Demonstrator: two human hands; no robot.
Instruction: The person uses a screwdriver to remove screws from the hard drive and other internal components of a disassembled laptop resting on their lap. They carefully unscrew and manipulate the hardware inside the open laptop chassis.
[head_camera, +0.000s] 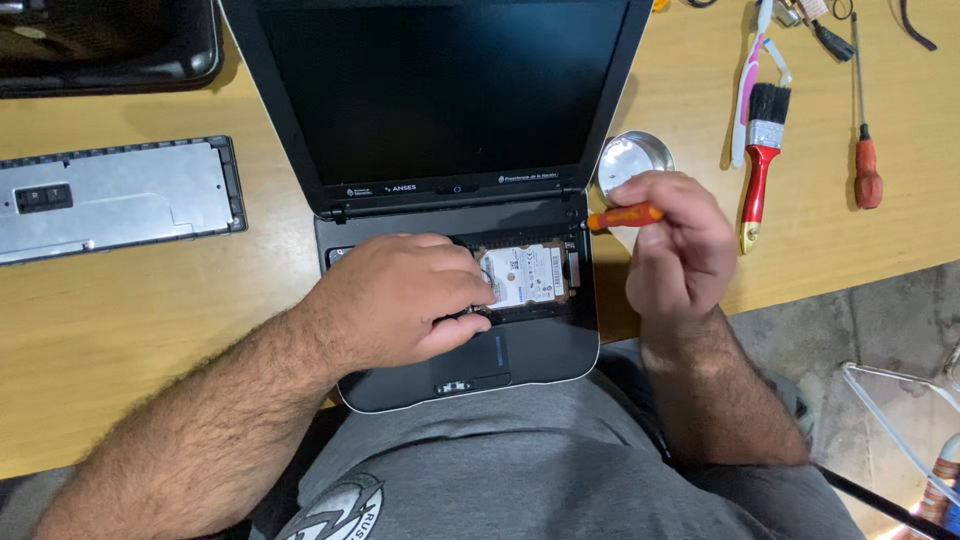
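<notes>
A small black laptop (540, 350) lies open at the table's near edge, its keyboard removed and its insides bare. A silver hard drive (530, 275) with a white label sits in the opened bay. My left hand (400, 300) rests on the laptop's base, fingertips touching the drive's left edge. My right hand (675, 235) hovers just right of the laptop, closed around an orange-handled screwdriver (625, 216) whose tip points left toward the hinge.
The removed keyboard (115, 200) lies face down at left. A small round metal dish (635, 158) stands beside the laptop. A red-handled brush (762, 160), a toothbrush (748, 90) and another screwdriver (865, 150) lie at right. Another dark device (105, 45) occupies the far left corner.
</notes>
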